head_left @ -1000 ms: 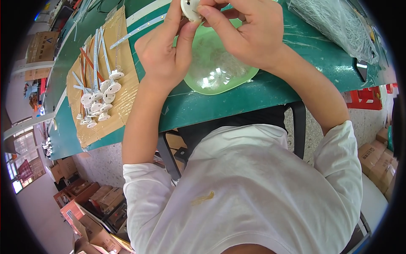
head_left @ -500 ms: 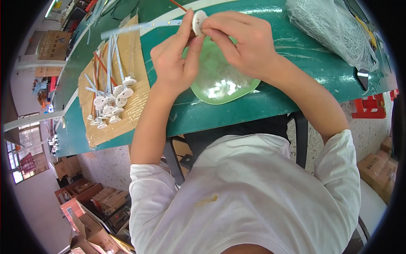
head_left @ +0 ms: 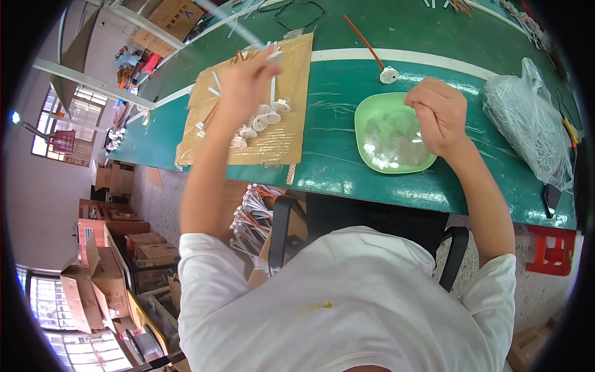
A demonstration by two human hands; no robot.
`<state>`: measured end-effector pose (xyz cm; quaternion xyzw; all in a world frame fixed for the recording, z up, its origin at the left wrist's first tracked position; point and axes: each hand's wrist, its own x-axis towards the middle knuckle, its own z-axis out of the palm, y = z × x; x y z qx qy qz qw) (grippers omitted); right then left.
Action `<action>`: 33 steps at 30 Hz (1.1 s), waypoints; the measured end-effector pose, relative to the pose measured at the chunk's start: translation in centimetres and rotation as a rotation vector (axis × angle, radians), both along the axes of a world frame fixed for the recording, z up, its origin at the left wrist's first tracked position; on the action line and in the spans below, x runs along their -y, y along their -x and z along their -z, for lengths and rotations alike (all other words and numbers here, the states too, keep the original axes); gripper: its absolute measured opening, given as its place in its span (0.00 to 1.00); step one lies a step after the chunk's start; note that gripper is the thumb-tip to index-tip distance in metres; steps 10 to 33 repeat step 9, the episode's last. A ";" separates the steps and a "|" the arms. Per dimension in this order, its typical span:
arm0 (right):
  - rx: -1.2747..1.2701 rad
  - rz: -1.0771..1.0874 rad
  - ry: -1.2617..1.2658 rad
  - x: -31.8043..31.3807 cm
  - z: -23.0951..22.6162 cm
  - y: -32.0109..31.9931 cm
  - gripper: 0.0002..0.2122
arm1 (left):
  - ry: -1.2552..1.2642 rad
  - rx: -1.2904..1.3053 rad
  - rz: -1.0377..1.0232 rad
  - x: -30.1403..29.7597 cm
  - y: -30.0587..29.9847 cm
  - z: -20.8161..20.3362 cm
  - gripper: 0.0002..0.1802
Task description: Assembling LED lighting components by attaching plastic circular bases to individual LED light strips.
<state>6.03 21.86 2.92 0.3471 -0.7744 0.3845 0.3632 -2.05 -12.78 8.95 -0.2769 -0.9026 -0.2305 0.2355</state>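
Observation:
My left hand (head_left: 243, 90), blurred by motion, is over the cardboard sheet (head_left: 294, 71) and pinches a pale LED strip (head_left: 238, 28) near its small white end. The strip points up and away to the left. Below that hand, several strips with white round discs (head_left: 268, 116) lie on the cardboard. My right hand (head_left: 440, 116) is curled closed over the right side of a shallow green dish (head_left: 378, 106). Its fingers hide whatever they may hold. Small clear or shiny pieces seem to lie in the dish. Beyond it rests a white disc (head_left: 388, 75) with an orange strip.
A clear plastic bag of thin pale strands (head_left: 527, 118) lies at the right of the green table (head_left: 328, 136), with a black piece (head_left: 551, 199) at the edge. More strips (head_left: 254, 214) fill a box below the table, beside the black chair armrest (head_left: 282, 229). A red stool (head_left: 550, 249) stands right.
My hands have parted. The left carried the strip leftward over the cardboard; the right drew away from the disc and closed above the dish. The view has shifted, exposing the orange strip's disc.

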 end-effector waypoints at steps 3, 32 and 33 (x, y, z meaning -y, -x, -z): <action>-0.031 0.044 -0.008 0.1 -0.3 -0.1 0.01 | 0.228 0.125 -0.181 6.7 0.4 -3.7 0.18; 0.027 0.062 -0.011 0.6 -0.2 -0.3 0.02 | 0.573 0.578 -0.271 16.9 1.6 -4.3 0.19; 0.027 0.062 -0.011 0.6 -0.2 -0.3 0.02 | 0.573 0.578 -0.271 16.9 1.6 -4.3 0.19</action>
